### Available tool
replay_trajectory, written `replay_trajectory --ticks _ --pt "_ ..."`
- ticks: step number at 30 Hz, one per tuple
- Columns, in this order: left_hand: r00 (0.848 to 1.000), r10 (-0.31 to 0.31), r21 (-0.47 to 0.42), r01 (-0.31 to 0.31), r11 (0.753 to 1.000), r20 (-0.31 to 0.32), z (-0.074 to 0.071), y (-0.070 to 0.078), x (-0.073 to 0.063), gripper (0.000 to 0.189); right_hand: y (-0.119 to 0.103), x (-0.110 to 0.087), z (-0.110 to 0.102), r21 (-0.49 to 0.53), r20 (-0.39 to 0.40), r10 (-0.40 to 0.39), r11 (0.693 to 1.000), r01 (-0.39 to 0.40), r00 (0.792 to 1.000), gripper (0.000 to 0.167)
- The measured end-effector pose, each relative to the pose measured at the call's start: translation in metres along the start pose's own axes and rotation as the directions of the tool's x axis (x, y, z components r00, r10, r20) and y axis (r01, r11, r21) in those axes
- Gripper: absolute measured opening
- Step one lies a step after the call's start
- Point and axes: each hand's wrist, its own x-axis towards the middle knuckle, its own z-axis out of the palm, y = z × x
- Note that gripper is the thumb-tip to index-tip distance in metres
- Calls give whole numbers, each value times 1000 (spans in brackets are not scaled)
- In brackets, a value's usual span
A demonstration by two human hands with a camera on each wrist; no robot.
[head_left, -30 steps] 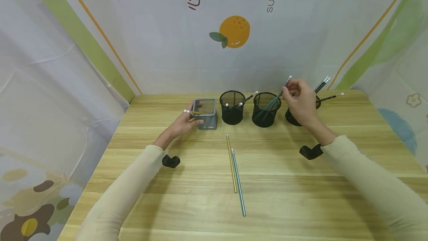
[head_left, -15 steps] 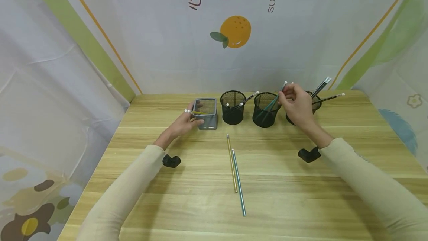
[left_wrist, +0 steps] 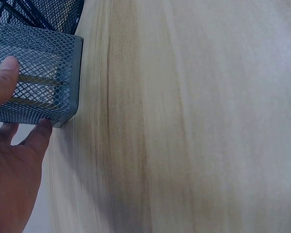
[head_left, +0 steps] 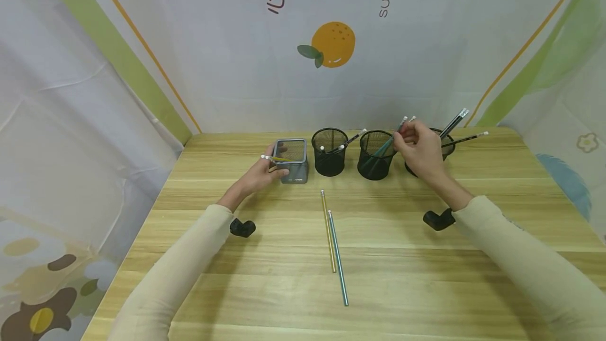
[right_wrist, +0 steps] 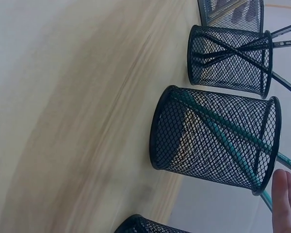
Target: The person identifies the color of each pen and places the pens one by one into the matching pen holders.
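My left hand (head_left: 259, 173) grips a grey square mesh pencil holder (head_left: 295, 172), thumb on its near side and fingers round the left. Gold pencils (head_left: 279, 159) lean inside it. My right hand (head_left: 422, 152) is at the rim of a round black mesh pencil cup (head_left: 374, 168), its thumb and fingertips pinching a teal pencil (head_left: 400, 126) near the eraser end. Two teal pencils cross inside that cup in the right wrist view, where only part of the hand's fingers (right_wrist: 282, 201) shows. A gold pencil (head_left: 329, 233) and a teal pencil (head_left: 338, 259) lie on the table.
Another round black cup (head_left: 329, 164), holding black pencils, stands between the square holder and the teal pencils' cup. At the right, one more black cup (head_left: 447, 147) with black pencils is partly behind my right hand. A printed curtain (head_left: 236, 78) hangs behind the wooden table (head_left: 265, 288).
My right hand has moved slightly left and lowered the teal pencil deeper into the cup; over the last half second it has barely moved. My left hand stays on the square holder.
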Motion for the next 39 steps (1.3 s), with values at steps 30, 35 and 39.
replay_trajectory --ticks 30,35,39 --pt "1000 -4 10 4 1000 -14 0 -3 0 72 -7 -27 -11 -259 510 404 914 -313 759 53" --pt "1000 2 3 -2 1000 -11 0 -4 0 72 -8 -29 -5 -254 572 392 920 -299 721 47" --pt "1000 9 0 -9 1000 -9 0 -4 0 73 -9 -30 -1 -246 618 385 923 -296 686 42"
